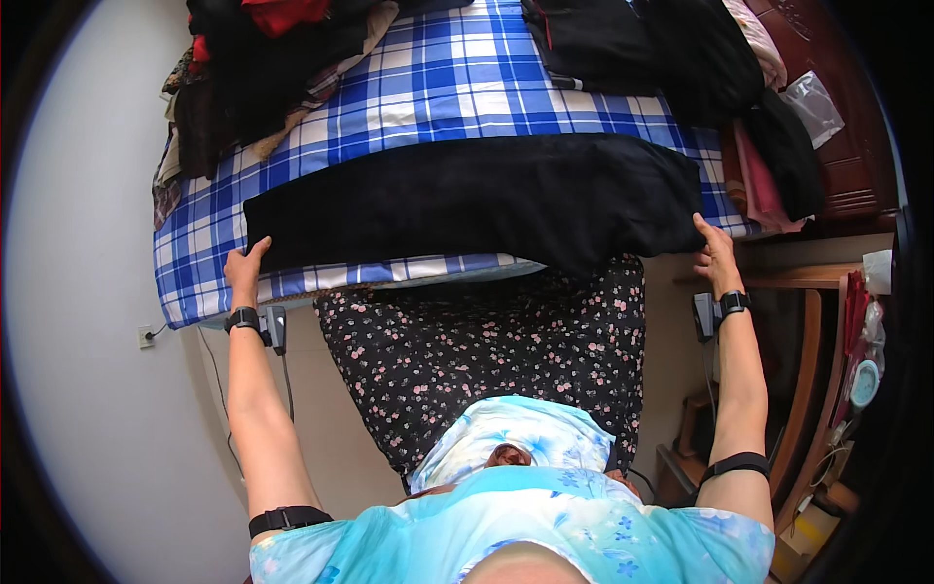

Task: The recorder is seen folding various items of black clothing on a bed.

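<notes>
A long black garment, which looks like folded trousers [467,197], lies stretched from left to right along the near edge of the bed. My left hand [248,264] grips its near left corner, with the thumb on top of the cloth. At the other end, my right hand [713,252] pinches the near right edge between thumb and fingers. The garment's near edge sags off the bed on the right side, over my floral skirt. Both of my arms are spread wide, and each wrist wears a strapped device.
A blue-and-white checked sheet [438,73] covers the bed. Piled clothes [255,80] lie at the far left, and black folded clothes [598,44] at the far right. A clear plastic bag [811,108] rests on the dark red wood. Wooden shelving [810,365] stands at the right.
</notes>
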### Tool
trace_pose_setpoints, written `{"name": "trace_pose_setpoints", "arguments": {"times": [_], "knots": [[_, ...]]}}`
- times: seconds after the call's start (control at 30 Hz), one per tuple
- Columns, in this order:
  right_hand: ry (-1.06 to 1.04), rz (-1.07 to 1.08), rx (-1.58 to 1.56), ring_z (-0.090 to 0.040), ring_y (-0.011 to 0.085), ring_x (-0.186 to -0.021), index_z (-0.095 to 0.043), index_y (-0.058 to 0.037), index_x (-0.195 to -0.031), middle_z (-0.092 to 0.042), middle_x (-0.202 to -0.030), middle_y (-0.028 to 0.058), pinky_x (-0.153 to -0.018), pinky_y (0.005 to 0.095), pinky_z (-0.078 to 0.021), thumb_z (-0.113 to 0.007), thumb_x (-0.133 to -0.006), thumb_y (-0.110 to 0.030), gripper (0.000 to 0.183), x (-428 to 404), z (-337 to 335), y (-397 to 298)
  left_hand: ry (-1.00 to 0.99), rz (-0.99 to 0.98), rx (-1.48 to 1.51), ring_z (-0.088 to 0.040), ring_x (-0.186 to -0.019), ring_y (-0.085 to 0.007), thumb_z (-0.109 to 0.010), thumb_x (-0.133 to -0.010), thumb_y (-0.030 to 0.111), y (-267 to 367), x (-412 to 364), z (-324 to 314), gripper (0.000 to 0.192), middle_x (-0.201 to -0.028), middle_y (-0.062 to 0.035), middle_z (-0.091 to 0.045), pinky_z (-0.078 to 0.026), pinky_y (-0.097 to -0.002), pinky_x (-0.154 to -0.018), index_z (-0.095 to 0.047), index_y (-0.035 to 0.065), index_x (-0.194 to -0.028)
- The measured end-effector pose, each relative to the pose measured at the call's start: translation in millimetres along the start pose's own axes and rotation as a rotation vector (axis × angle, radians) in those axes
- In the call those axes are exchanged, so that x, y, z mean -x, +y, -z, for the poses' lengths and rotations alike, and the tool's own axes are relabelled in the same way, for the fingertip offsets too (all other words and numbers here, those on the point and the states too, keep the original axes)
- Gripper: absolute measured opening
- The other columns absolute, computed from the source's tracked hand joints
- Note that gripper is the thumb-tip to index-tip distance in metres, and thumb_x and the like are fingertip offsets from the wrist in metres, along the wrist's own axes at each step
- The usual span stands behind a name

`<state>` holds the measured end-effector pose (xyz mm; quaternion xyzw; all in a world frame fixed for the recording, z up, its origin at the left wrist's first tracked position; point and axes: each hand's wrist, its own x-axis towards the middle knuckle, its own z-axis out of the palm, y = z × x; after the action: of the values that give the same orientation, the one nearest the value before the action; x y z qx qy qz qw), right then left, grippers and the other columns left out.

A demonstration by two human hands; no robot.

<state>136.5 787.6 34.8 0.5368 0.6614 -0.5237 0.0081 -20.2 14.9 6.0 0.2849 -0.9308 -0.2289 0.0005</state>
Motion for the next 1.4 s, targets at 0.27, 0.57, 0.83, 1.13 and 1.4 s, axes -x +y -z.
{"name": "trace_pose_setpoints", "arguments": {"times": [0.27, 0.57, 0.83, 1.13, 1.4], "knots": [[0.026, 0.286, -0.318, -0.057, 0.0169, -0.075, -0.059, 0.0039, -0.097, -0.06, -0.088, 0.0064, -0.073, 0.0343, -0.0474, -0.077, -0.068, -0.006, 0.036, -44, 9, -5, 0.012, 0.108, 0.575, -0.059, -0.075, -0.0234, -0.077, -0.072, 0.027, -13, -29, -2, 0.041, -0.09, -0.0081, -0.062, -0.045, -0.0344, -0.051, -0.063, 0.0009, -0.1], [-0.186, 0.518, -0.193, -0.054, 0.0076, -0.061, -0.062, -0.005, -0.076, -0.059, -0.069, -0.0027, -0.06, 0.0219, -0.0438, -0.069, -0.075, 0.003, 0.011, 3, 9, -10, 0.484, -0.074, -0.116, -0.063, -0.09, -0.0367, -0.075, -0.071, 0.033, -72, -72, 82, 0.047, -0.095, -0.023, -0.067, -0.047, -0.0423, -0.081, -0.065, -0.0042, -0.097], [-0.165, 0.268, -0.018, -0.051, 0.0079, -0.056, -0.061, -0.0071, -0.076, -0.058, -0.067, -0.0026, -0.049, 0.0251, -0.0364, -0.07, -0.077, -0.011, 0.01, 38, -5, 36, 0.324, -0.478, -0.207, -0.056, -0.094, -0.0348, -0.074, -0.07, 0.012, -38, 47, 38, 0.032, -0.097, -0.0164, -0.06, -0.045, -0.0415, -0.083, -0.061, 0.0011, -0.097], [-0.161, 0.429, -0.121, -0.06, 0.0131, -0.073, -0.065, 0.0049, -0.091, -0.066, -0.083, 0.006, -0.071, 0.0263, -0.0467, -0.072, -0.072, -0.006, 0.024, 28, -19, 55, -0.227, -1.371, 0.032, -0.055, -0.099, -0.0308, -0.078, -0.062, 0.011, 142, 250, -41, 0.037, -0.099, -0.0122, -0.058, -0.044, -0.0401, -0.089, -0.061, 0.0023, -0.094], [-0.077, 0.484, -0.164, -0.054, 0.0105, -0.067, -0.063, 0.0019, -0.075, -0.061, -0.07, 0.0013, -0.067, 0.0249, -0.0435, -0.068, -0.072, 0.0, 0.006, 29, -17, 51, -0.243, -1.628, 0.02, -0.054, -0.098, -0.0276, -0.067, -0.066, 0.001, 184, 310, -114, 0.033, -0.099, -0.0105, -0.055, -0.042, -0.0385, -0.091, -0.058, 0.0049, -0.098]]}}
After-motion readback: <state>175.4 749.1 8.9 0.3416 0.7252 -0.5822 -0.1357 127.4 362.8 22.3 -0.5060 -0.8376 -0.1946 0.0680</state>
